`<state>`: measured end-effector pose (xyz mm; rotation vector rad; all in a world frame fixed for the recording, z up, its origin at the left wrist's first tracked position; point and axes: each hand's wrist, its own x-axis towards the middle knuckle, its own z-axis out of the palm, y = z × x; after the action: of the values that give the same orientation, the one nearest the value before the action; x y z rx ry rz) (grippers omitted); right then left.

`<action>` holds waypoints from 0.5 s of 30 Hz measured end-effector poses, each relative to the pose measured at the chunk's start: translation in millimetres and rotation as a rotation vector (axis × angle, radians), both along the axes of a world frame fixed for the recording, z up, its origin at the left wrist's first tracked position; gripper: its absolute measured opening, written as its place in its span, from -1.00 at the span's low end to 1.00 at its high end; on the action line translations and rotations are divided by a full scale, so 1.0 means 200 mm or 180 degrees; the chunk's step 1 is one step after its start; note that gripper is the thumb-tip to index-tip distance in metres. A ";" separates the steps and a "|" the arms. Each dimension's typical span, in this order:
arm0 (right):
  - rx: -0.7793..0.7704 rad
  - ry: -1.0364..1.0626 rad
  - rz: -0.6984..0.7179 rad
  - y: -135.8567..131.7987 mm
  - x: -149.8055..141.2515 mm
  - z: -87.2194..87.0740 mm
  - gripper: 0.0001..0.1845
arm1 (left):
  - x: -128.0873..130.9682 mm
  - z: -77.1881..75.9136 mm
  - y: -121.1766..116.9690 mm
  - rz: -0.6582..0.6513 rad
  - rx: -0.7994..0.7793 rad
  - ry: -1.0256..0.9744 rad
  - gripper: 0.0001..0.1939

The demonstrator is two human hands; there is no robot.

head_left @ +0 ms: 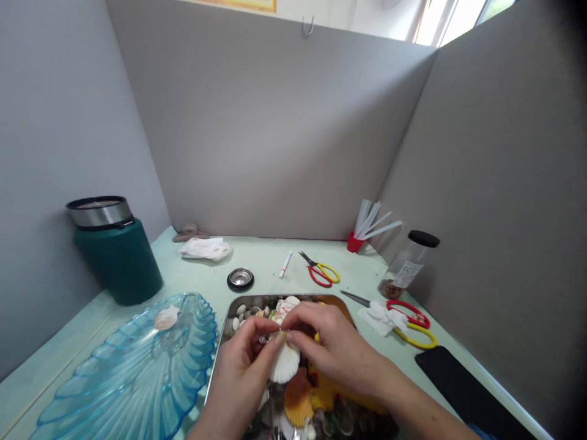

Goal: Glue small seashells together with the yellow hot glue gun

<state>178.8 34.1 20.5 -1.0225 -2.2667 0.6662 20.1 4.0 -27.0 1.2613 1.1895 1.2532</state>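
Observation:
A white fan-shaped seashell (285, 364) hangs below my fingertips, above a metal tray (228, 318) filled with shells and stones. My left hand (245, 366) pinches at the shell's narrow top from the left. From the right, my right hand (328, 339) pinches at the same spot, its fingertips close to the left ones. Something small and thin shows between the fingertips, too small to name. Under the hands lie an orange scallop shell (298, 398) and several pale pebbles (238, 316). My palms hide part of the tray.
A blue glass shell-shaped dish (137, 373) lies left, near a teal flask (117, 256). Behind the tray are a round lid (240, 278) and small scissors (320, 270). To the right are larger scissors (415, 321), a jar (406, 269) and a black phone-like slab (468, 391).

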 end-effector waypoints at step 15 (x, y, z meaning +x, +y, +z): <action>0.0058 0.0003 -0.0075 0.03 -0.02 0.11 -0.89 | -0.01 0.06 0.02 0.0018 -0.0446 -0.1307 -0.76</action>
<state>175.7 39.6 43.0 -1.0385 -2.2525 0.6350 18.7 7.8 -15.2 0.8462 0.9620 1.3301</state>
